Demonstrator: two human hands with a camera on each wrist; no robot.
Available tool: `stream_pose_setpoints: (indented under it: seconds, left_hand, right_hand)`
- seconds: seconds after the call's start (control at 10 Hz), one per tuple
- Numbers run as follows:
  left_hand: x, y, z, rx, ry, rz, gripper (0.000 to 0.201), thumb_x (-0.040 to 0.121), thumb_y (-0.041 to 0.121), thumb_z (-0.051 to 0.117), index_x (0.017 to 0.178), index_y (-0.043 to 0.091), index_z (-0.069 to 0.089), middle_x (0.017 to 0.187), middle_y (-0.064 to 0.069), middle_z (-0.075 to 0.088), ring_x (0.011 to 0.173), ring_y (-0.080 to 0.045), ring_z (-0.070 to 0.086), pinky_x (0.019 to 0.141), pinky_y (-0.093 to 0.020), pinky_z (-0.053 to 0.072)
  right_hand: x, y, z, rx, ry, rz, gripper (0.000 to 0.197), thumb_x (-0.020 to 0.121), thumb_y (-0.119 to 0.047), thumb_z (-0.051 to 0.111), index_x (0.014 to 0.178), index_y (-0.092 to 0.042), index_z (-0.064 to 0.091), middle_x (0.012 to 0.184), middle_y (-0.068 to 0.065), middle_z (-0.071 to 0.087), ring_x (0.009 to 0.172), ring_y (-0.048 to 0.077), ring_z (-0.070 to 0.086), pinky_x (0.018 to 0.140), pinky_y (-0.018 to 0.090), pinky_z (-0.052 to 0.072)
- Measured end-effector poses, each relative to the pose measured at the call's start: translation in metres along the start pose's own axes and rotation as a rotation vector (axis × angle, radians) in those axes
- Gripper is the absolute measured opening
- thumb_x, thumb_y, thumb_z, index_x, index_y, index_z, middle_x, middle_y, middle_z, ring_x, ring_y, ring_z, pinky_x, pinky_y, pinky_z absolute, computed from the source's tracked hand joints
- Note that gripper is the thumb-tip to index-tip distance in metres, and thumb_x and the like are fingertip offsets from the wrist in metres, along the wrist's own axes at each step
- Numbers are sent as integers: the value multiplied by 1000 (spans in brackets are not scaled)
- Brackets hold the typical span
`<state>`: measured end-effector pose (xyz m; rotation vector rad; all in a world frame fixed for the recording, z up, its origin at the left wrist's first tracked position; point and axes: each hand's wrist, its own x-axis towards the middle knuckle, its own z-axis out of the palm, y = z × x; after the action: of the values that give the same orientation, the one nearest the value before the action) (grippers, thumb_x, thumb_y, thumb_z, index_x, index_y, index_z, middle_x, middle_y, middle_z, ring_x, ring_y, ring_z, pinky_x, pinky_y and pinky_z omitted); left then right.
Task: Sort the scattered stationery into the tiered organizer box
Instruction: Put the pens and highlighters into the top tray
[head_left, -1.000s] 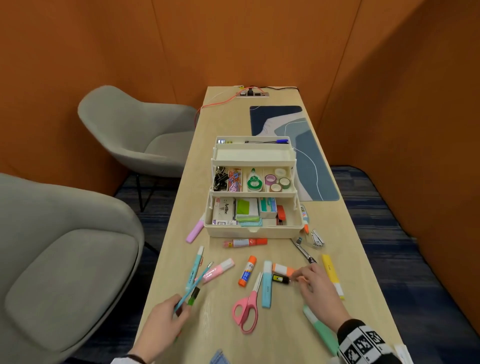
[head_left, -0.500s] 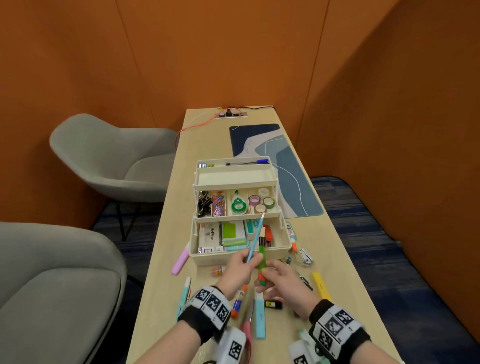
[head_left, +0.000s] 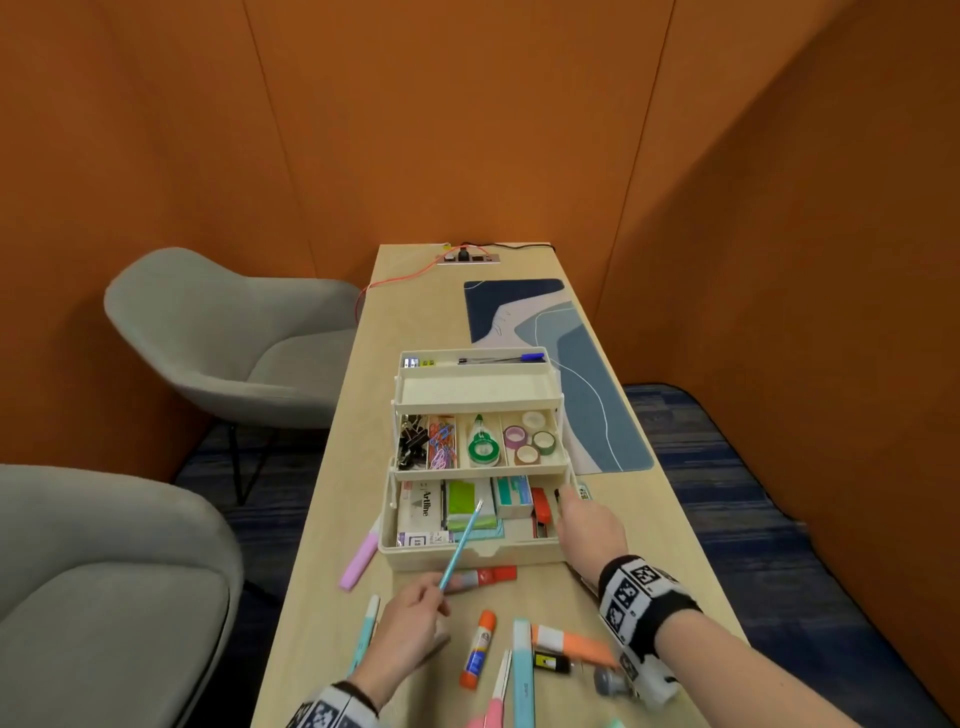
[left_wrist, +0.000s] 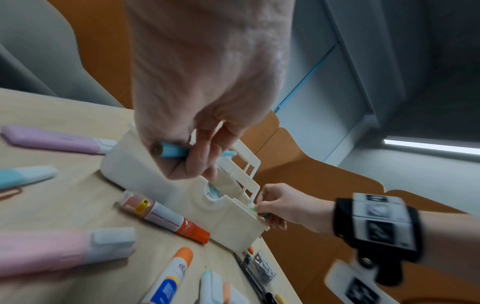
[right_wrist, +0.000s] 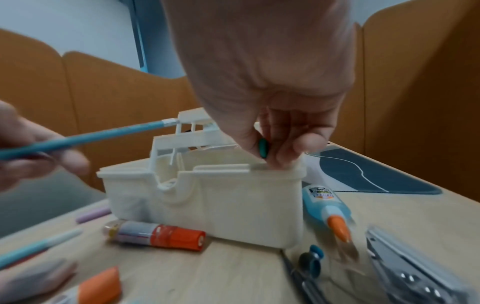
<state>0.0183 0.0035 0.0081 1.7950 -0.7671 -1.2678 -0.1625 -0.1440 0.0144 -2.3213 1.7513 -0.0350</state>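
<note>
1. At the box's right end, the right hand (head_left: 589, 522) pinches a small green-tipped pen (right_wrist: 263, 150) over the bottom tray.
2. In front, the left hand (head_left: 410, 626) grips a blue pencil (head_left: 461, 545), tip over the box (head_left: 470, 556).
3. Markers and glue lie on the table (head_left: 332, 587).

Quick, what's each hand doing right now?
Left hand: holding a blue pencil.
Right hand: pinching a small green-ended item over the organizer box.

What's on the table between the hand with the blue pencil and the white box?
In the head view, a clear glue tube with a red cap lies between the left hand and the front wall of the organizer box.
</note>
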Motion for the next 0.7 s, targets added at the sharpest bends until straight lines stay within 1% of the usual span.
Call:
stream_pose_setpoints:
  seconds: [0.1, 0.2, 0.3, 0.4, 0.5, 0.6, 0.7]
  left_hand:
    - [2, -11, -2, 28, 2, 27, 32, 94, 3, 40, 97, 18, 68, 79, -6, 51, 50, -10, 39, 40, -17, 33]
    - [4, -6, -7, 126, 15, 139, 29, 95, 7, 46, 97, 26, 67, 75, 1, 55, 57, -9, 45, 52, -21, 36]
    - [16, 25, -17, 240, 92, 322, 22, 94, 8, 52, 103, 25, 63, 85, 6, 58, 73, -6, 50, 62, -13, 40]
    - [43, 73, -27, 300, 174, 501, 20, 93, 12, 56, 106, 26, 61, 90, 7, 59, 77, -4, 55, 67, -17, 47]
    - [88, 128, -29, 397, 245, 623, 16, 92, 14, 56, 105, 23, 59, 93, 10, 58, 81, -3, 55, 69, -19, 48]
    - [142, 175, -25, 575, 343, 740, 15, 93, 13, 53, 103, 21, 61, 95, 8, 57, 83, -8, 55, 78, -25, 47]
    - [185, 202, -12, 796, 353, 697, 19, 94, 15, 48, 105, 24, 61, 103, 4, 58, 94, -17, 57, 90, -37, 39]
  right_hand:
    - [16, -4, 1, -125, -15, -49, 20, 92, -5, 39, 109, -13, 45, 100, 6, 65, 93, 27, 62, 73, 36, 49]
    - [19, -1, 10, -175, -13, -65, 19, 95, -16, 42, 111, -16, 52, 113, 4, 59, 110, 24, 51, 85, 35, 49]
    - [9, 5, 20, -110, 113, -100, 19, 95, -25, 45, 104, -19, 61, 112, 3, 53, 106, 22, 50, 84, 34, 48]
    - [-18, 10, 22, 12, 149, -133, 13, 92, -29, 51, 99, -24, 61, 106, -4, 49, 99, 16, 50, 81, 28, 45]
    - [-45, 17, 20, 121, 111, -155, 24, 62, -29, 78, 75, -34, 58, 82, -9, 48, 71, 10, 56, 55, 18, 37]
    - [-61, 36, 23, 181, 93, -108, 30, 43, -36, 70, 66, -41, 53, 74, -15, 41, 59, 5, 56, 50, 11, 32]
    - [-65, 17, -7, 297, 94, -62, 69, 49, -89, 54, 66, -23, 69, 76, -20, 29, 67, 19, 57, 61, 27, 43]
